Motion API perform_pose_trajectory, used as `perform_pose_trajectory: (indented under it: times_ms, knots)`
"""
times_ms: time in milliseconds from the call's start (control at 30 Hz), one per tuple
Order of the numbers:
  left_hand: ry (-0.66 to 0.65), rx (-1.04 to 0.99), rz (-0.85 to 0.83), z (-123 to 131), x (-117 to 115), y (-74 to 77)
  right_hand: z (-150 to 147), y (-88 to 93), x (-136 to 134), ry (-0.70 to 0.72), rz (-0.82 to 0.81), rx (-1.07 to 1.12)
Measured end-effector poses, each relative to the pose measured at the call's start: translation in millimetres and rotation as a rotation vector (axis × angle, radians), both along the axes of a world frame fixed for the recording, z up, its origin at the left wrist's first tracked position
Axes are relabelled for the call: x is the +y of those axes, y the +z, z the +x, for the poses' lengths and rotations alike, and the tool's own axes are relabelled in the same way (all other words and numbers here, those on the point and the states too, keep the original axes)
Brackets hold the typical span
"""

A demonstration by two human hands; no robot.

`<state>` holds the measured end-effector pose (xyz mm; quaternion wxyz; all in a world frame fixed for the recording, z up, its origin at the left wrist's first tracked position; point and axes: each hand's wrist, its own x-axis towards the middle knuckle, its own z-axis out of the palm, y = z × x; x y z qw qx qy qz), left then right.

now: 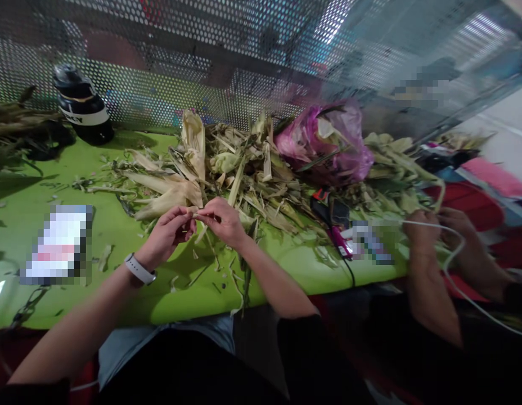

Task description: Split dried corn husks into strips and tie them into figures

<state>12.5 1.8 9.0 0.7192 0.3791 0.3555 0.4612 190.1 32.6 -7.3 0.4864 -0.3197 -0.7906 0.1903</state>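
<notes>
Above the front of the green table, my left hand (171,232) and my right hand (223,223) meet fingertip to fingertip. Both are closed in a pinch on a thin pale strip of corn husk (196,215), mostly hidden by the fingers. A white band circles my left wrist. Just behind my hands lies a broad dry corn husk (168,194), part of a loose heap of husks (261,180). One husk (193,143) stands upright at the back of the heap. Thin shreds hang or lie below my right hand.
A phone (58,242) lies at left, a dark bottle (84,107) behind it. Right of the heap are a pink plastic bag (324,143), magenta-handled scissors (339,239) and another person's hands (425,228) near a white cable (459,242). A perforated metal panel (160,67) stands behind.
</notes>
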Motion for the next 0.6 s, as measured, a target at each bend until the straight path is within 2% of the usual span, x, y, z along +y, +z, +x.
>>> perform_pose_trajectory:
  times_ms: [100,333,500,600]
  knots:
    - [0.002,0.060,0.036,1,-2,-0.8,-4,-1.0,-5,-0.004,-0.035,0.055]
    - [-0.010,0.274,0.303,4,-4,-6.1,-10,-2.6,-12,-0.034,-0.383,0.179]
    - [0.000,0.590,0.524,3,-3,-8.3,-10,-1.3,-10,0.063,-0.433,0.226]
    - [0.002,0.710,0.628,2,-3,-7.3,-9,-0.5,-9,0.093,-0.467,0.215]
